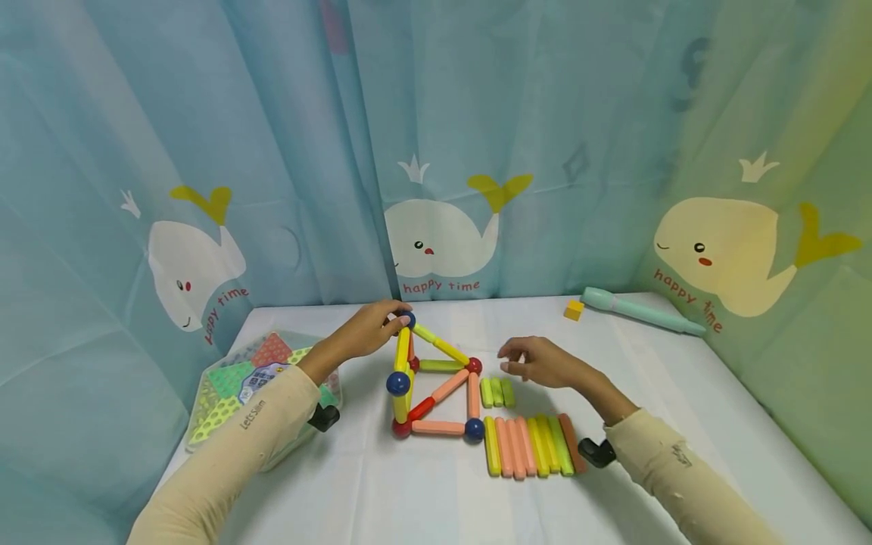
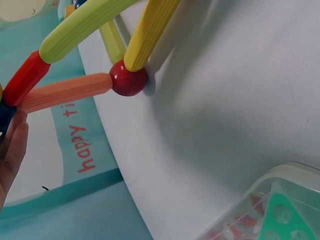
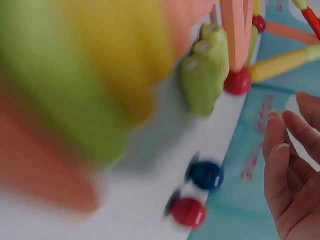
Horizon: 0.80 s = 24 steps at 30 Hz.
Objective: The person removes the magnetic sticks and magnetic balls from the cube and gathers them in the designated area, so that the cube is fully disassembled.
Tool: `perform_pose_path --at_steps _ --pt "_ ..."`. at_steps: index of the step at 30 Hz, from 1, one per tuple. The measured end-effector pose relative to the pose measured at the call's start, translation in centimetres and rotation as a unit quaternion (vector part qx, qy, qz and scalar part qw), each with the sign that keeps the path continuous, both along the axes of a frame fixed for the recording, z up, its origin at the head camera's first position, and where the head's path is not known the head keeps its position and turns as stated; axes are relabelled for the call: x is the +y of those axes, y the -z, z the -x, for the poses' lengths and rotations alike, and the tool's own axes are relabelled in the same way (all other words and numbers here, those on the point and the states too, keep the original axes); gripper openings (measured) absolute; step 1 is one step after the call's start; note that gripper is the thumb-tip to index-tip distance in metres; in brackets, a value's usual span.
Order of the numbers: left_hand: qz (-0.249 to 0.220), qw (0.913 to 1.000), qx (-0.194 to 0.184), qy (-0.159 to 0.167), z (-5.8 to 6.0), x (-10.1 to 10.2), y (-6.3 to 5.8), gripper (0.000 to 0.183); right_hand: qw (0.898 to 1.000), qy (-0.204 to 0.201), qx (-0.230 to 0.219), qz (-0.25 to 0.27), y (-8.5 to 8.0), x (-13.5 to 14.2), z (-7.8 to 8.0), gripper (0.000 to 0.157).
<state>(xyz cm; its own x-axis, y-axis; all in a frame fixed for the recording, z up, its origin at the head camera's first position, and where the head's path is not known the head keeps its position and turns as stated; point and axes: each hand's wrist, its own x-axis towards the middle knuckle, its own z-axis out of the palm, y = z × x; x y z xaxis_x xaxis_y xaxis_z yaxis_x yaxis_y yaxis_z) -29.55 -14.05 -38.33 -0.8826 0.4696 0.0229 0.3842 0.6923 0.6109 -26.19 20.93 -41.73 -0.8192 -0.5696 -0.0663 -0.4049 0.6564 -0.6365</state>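
A frame of magnetic building sticks (image 1: 439,428) and balls stands on the table, with red and blue balls at its corners. My left hand (image 1: 371,329) grips the dark blue ball (image 1: 407,319) at its top, thumb and fingers at the sides. Sloping down from there, a yellow stick (image 1: 450,350) reaches a red ball (image 1: 474,366). To the right of the frame, my right hand (image 1: 545,362) hovers with loosely bent fingers and holds nothing. Below it lie several short green sticks (image 1: 497,393). A loose blue ball (image 3: 207,175) and red ball (image 3: 189,212) rest nearby in the right wrist view.
A row of long sticks (image 1: 531,446) in several colours lies in front of the right hand. At the left, partly under the left forearm, stands a clear plastic box (image 1: 197,409) of pieces. A yellow cube (image 1: 574,309) and a teal pen-shaped object (image 1: 640,310) lie at the back right.
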Motion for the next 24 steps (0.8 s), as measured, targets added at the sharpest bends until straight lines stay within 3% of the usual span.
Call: perform_pose_path --at_steps 5,9,16,24 --pt "-0.002 1.0000 -0.003 0.006 0.0 0.0 0.2 0.039 0.999 -0.016 0.033 -0.018 0.8 -4.4 2.4 0.031" --pt "-0.006 0.9999 -0.006 0.014 0.1 0.1 0.5 0.038 0.998 -0.015 0.038 -0.051 1.6 -6.5 3.4 0.037" --pt "-0.005 0.9999 -0.010 0.013 0.3 0.1 0.5 0.037 0.993 -0.040 0.074 -0.084 2.0 -7.3 4.2 0.020" --pt "-0.007 0.9998 -0.014 0.012 0.5 -0.3 0.2 0.037 0.990 -0.057 0.084 -0.098 1.7 -7.4 4.8 0.013"
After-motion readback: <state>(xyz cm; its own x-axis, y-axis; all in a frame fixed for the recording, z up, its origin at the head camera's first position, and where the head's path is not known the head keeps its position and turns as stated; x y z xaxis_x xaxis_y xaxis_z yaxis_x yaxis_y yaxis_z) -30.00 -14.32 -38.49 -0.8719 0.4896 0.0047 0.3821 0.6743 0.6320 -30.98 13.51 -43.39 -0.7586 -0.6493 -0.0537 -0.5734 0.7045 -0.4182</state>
